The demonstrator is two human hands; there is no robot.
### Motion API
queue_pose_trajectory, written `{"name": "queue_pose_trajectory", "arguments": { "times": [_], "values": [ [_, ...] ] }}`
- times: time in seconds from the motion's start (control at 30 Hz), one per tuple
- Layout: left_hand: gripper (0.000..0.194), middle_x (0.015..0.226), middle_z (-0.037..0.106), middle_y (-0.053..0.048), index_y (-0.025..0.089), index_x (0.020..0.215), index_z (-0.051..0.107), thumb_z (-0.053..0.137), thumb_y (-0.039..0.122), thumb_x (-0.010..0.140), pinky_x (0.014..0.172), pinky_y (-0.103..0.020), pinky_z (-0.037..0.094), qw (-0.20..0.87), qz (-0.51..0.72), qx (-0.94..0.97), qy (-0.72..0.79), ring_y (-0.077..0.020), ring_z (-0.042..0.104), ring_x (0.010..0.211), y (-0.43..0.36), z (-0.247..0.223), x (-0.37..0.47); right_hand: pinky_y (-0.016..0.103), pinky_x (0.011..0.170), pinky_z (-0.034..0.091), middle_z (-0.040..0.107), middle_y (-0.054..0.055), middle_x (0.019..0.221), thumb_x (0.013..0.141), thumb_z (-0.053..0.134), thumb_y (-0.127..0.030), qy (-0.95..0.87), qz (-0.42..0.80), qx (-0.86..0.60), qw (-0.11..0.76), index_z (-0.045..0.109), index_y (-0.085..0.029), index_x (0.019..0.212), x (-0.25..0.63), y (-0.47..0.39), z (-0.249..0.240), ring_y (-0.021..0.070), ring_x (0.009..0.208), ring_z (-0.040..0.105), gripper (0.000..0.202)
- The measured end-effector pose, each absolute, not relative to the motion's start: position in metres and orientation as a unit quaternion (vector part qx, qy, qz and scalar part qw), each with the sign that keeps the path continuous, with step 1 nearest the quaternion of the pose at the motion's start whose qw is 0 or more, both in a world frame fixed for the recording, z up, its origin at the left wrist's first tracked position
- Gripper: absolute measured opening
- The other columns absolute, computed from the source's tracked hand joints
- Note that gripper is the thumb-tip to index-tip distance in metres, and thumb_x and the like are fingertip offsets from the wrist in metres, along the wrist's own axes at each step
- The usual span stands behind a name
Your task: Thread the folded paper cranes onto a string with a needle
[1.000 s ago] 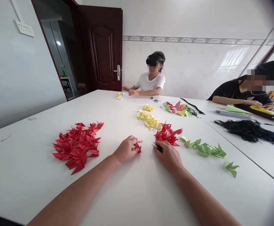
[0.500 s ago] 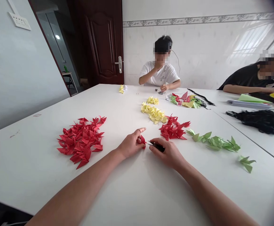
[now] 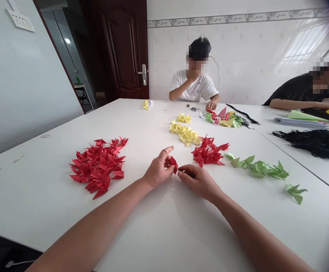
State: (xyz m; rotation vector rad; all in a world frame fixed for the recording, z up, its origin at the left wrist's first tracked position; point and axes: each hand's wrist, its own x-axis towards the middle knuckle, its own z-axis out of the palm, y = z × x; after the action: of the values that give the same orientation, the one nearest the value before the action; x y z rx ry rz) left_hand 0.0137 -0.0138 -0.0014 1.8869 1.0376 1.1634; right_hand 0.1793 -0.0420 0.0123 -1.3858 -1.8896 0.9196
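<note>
We see the left hand (image 3: 159, 170) pinching a folded red paper (image 3: 174, 163), three o'clock from the red pile (image 3: 99, 166); the right hand (image 3: 203, 182), at four o'clock, grips a dark tool (image 3: 192, 175) against it. We judge this shaping; the next move needs steady fingers.

No writing, number or brand is showing clearly enough to read. A small dark print (image 3: 197, 93) is marking the front of the white shirt (image 3: 206, 87) beyond the table (image 3: 144, 136), its shapes appearing too tiny to make out.
</note>
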Motion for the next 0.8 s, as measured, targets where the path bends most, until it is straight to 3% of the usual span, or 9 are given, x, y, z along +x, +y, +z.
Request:
{"name": "queue_pose_trajectory", "arguments": {
  "times": [0.37,0.8],
  "values": [
    [0.056,0.085,0.055,-0.002,0.02,0.127,0.037,0.05,0.008,0.073,0.076,-0.028,0.051,0.269,0.493,0.738,0.374,-0.0107,0.058,0.079,-0.0162,0.0027,0.0176,0.021,0.045,0.031,0.06,0.001,0.072,0.073,0.054,-0.049,-0.602,0.491,-0.538,0.328,0.062,-0.018,0.088,0.1754,-0.0484,0.0194,0.0084,0.053,0.043,0.035],
    [0.054,0.086,0.056,-0.002,0.02,0.125,0.039,0.052,0.009,0.074,0.078,-0.029,0.052,0.229,0.48,0.768,0.357,-0.0121,0.058,0.083,-0.0171,0.0015,0.0181,0.02,0.038,0.025,0.056,0.0,0.068,0.067,0.06,-0.051,-0.535,0.55,-0.533,0.358,0.056,-0.018,0.076,0.1735,-0.0495,0.0227,0.0059,0.045,0.037,0.035]
  ]
}}
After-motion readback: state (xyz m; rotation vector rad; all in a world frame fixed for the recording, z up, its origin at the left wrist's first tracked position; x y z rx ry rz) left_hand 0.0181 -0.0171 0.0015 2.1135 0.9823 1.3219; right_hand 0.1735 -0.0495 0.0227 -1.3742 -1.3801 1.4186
